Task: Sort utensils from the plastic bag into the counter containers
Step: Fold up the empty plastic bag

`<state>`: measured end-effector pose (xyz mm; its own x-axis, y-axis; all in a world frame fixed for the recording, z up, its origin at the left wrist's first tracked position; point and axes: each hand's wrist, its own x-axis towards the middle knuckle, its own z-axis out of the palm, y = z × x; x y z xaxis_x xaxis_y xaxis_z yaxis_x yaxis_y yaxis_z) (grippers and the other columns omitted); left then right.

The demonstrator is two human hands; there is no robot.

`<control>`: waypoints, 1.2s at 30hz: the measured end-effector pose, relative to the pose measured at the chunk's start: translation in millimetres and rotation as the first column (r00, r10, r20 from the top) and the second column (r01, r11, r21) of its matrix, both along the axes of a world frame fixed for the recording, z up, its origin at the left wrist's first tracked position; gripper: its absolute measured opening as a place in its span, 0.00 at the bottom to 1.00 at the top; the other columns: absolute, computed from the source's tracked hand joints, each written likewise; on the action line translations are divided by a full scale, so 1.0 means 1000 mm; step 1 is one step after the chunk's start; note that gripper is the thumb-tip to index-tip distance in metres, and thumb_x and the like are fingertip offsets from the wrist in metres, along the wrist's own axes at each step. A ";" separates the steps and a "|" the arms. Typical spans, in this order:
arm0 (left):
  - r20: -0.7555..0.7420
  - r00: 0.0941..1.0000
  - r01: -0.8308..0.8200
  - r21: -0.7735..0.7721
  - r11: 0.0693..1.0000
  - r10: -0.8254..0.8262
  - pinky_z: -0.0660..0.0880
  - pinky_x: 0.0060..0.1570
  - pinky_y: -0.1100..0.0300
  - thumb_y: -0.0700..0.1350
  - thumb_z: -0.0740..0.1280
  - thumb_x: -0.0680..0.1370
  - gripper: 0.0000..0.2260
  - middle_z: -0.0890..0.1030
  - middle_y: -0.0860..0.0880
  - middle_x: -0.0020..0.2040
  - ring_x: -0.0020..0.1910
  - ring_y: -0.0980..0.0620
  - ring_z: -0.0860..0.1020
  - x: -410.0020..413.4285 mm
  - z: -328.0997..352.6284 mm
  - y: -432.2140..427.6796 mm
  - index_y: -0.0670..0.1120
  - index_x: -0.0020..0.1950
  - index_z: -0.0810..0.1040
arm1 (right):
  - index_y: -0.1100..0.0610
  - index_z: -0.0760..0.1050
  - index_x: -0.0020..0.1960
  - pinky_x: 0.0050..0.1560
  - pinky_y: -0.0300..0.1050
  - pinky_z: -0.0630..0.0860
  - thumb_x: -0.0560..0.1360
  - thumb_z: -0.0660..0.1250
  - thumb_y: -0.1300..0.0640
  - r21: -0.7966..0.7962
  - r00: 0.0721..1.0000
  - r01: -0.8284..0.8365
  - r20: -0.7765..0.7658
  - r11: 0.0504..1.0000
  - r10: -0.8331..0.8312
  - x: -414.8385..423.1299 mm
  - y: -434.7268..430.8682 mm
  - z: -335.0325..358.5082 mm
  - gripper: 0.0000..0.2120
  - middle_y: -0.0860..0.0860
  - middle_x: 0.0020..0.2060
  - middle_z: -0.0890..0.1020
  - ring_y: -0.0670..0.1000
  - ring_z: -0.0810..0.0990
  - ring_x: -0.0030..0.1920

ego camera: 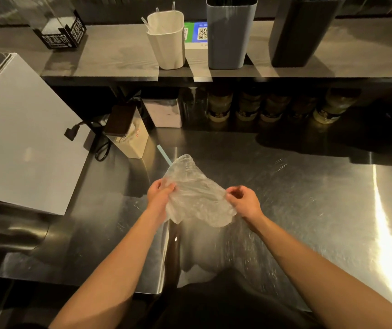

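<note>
Above brushed steel counter (pixel 309 198), left hand (pixel 159 195), right hand (pixel 244 201) pinching crinkled clear plastic bag (pixel 195 195)

In the upper left of the frame, a black stand (pixel 59 38) bears bold white Chinese characters, too warped to read with certainty. At top centre, between the cream container (pixel 166 41) and the grey container (pixel 229 34), a green-and-blue card (pixel 197 34) shows QR codes — its small print is illegible.

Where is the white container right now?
In the head view the white container stands on the raised shelf, left of centre, with the grey container on its right and a QR-code sign behind the gap between them.
</note>
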<state>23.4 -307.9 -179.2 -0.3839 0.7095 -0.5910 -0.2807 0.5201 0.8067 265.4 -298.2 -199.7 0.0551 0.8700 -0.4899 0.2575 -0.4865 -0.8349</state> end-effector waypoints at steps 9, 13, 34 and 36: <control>0.046 0.981 0.195 -0.149 0.969 -0.190 0.80 0.58 0.43 0.39 0.74 0.75 0.14 0.85 0.40 0.55 0.54 0.41 0.84 0.002 -0.017 -0.006 0.41 0.61 0.81 | 0.54 0.83 0.53 0.41 0.35 0.78 0.79 0.68 0.61 0.018 0.991 -0.126 0.040 0.992 0.125 -0.001 0.009 -0.004 0.07 0.45 0.44 0.85 0.44 0.83 0.43; 0.115 0.991 0.075 -0.107 0.991 -0.063 0.81 0.55 0.43 0.39 0.73 0.77 0.11 0.84 0.40 0.54 0.53 0.40 0.84 -0.009 -0.016 -0.002 0.43 0.59 0.81 | 0.61 0.82 0.55 0.45 0.48 0.81 0.79 0.64 0.65 0.005 0.971 -0.046 0.237 0.999 0.043 0.018 0.018 -0.014 0.09 0.53 0.42 0.85 0.51 0.82 0.40; 0.081 0.996 0.050 -0.098 0.994 -0.042 0.80 0.55 0.49 0.49 0.67 0.82 0.09 0.84 0.44 0.56 0.54 0.46 0.83 -0.028 -0.028 0.011 0.46 0.57 0.80 | 0.54 0.74 0.52 0.47 0.44 0.74 0.76 0.71 0.62 0.085 0.979 0.108 0.166 0.991 -0.121 0.033 0.034 -0.016 0.08 0.51 0.47 0.82 0.53 0.81 0.47; 0.089 0.996 0.041 -0.102 0.994 -0.032 0.79 0.60 0.46 0.49 0.66 0.82 0.11 0.84 0.43 0.58 0.56 0.45 0.83 -0.030 -0.033 0.011 0.45 0.61 0.80 | 0.54 0.76 0.54 0.46 0.43 0.78 0.73 0.76 0.56 0.006 0.956 0.294 -0.006 0.956 -0.294 0.034 0.036 -0.014 0.13 0.55 0.51 0.83 0.51 0.82 0.46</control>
